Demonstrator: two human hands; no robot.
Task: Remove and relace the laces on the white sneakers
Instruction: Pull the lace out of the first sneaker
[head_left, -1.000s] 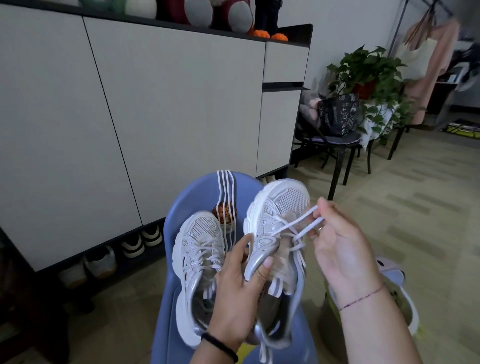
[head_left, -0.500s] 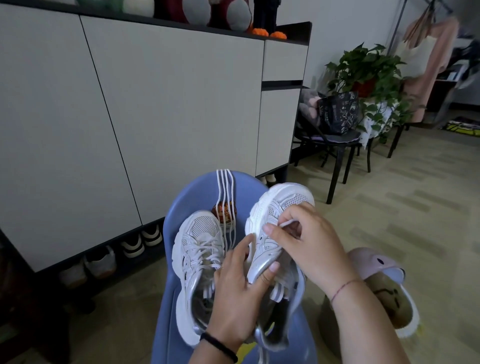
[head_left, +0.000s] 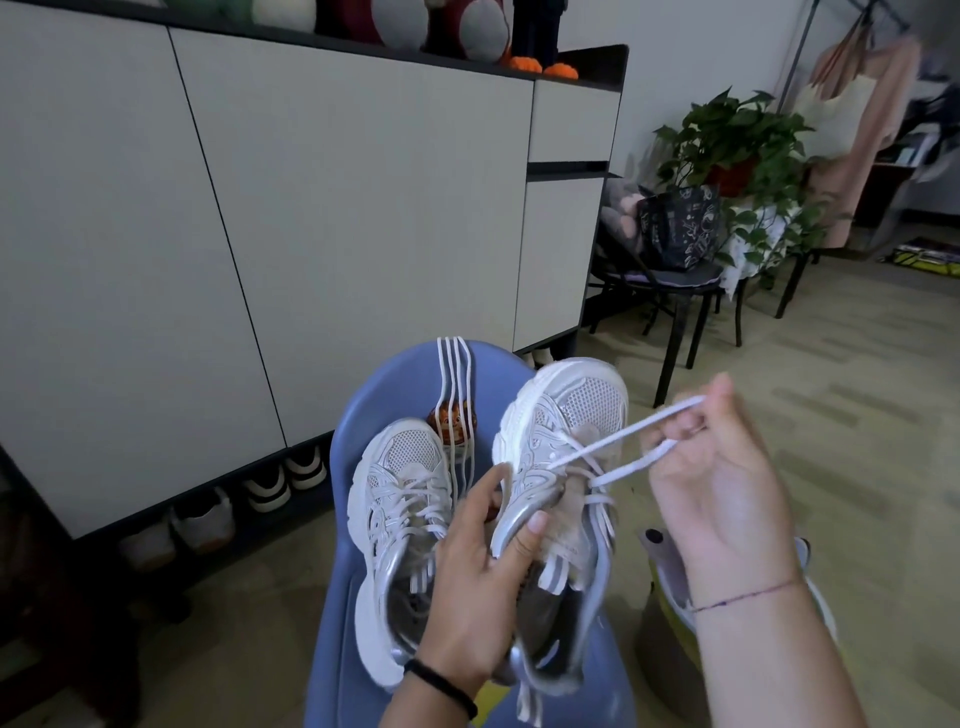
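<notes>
1. A white sneaker sits at about five o'clock in the view. It is lifted off the seat, with its toe pointing away from the person and its opening toward them.
2. A loop of its white lace runs taut from the eyelets out toward three o'clock.
3. The right hand, at four o'clock, has its fingers curled in and pinches the far end of that loop.
4. The left hand, at six o'clock, grips the same sneaker by its side wall, with the thumb on the outer edge and the fingers underneath.
5. The second sneaker lies beside it at seven o'clock. It is fully laced and rests on a blue chair.
6. A loose lace hangs over the chair back at twelve o'clock from the shoes.
7. A pale cabinet fills ten o'clock, and a leafy plant stands at two o'clock.
8. The step in hand looks like drawing the lace out of the held sneaker, the removal half of the task, though threading cannot be ruled out.
9. The next move likely calls for a steady hold on the sneaker while the lace is pulled free crossing by crossing.
</notes>
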